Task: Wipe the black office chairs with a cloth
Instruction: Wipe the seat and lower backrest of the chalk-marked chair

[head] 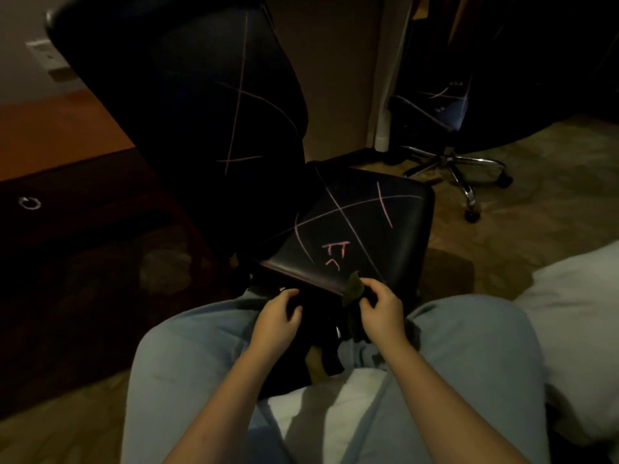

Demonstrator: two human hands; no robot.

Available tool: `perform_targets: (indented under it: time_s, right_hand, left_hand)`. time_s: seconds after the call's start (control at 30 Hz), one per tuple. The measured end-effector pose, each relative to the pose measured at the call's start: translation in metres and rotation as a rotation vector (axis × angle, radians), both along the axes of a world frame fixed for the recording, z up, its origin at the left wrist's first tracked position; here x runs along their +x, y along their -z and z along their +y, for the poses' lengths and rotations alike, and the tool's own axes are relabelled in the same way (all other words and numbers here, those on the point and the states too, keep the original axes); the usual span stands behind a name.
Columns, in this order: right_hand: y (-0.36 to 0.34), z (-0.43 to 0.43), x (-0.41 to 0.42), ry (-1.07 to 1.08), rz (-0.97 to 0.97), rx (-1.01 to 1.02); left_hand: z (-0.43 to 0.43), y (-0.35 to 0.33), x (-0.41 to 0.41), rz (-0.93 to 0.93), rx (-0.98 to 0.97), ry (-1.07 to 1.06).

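**Q:** ok so where's the cloth (pixel 352 289) in this one? it's super dark lol

**A:** It's right at the front edge of the seat (pixel 402 236) of the nearer black office chair (pixel 335 212). It's a small, dark green, crumpled thing. The right hand (pixel 382 311) pinches it between the thumb and curled fingers. A bit of it pokes up over the seat's edge and the rest drops into the shadow under the hand.

**Q:** and the other hand?

**A:** The left hand (pixel 278 313) sits just beside it, at the same front edge but toward the seat's left corner. Its fingers are curled down onto something dark. Honestly can't tell whether it grips anything or just rests there.

**Q:** is the chair dirty or what

**A:** Yep, long pink lines (pixel 385 204) cross the seat, with some smaller pink scribbles (pixel 335 254) near the front edge, just above the cloth. The backrest (pixel 187 95) has crossing pink lines too.

**Q:** anything else around?

**A:** The person sits with knees in light blue jeans (pixel 187 346) on either side of the seat's front, on white bedding (pixel 576 313). A second black office chair (pixel 432 105), also marked with pink, stands well apart at the back right on a chrome star base (pixel 455 162). There's a dark wooden drawer with a ring pull (pixel 30 202) off to the left.
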State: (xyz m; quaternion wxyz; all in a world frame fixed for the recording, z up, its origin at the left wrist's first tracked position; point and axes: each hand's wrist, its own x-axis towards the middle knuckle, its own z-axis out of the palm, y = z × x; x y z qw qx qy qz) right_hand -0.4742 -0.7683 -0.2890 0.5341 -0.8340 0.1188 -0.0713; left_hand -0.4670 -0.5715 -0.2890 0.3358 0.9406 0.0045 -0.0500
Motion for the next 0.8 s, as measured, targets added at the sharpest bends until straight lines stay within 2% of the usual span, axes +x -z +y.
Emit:
perform_targets:
  time_s: [0.17, 0.47, 0.63, 0.8]
  right_hand:
    - [0.006, 0.006, 0.004, -0.005, -0.016, 0.061]
    - [0.010, -0.022, 0.002, 0.093, -0.027, 0.195]
    - [0.017, -0.034, -0.002, 0.118, 0.039, 0.132]
    - [0.022, -0.047, -0.007, 0.025, 0.130, -0.047]
  left_hand:
    - [-0.021, 0.008, 0.005, 0.053, 0.013, 0.035]
    - [-0.079, 0.023, 0.039, 0.173, -0.003, 0.273]
    - [-0.088, 0.023, 0.044, 0.222, -0.052, 0.256]
    - [-0.096, 0.007, 0.053, 0.227, -0.099, 0.274]
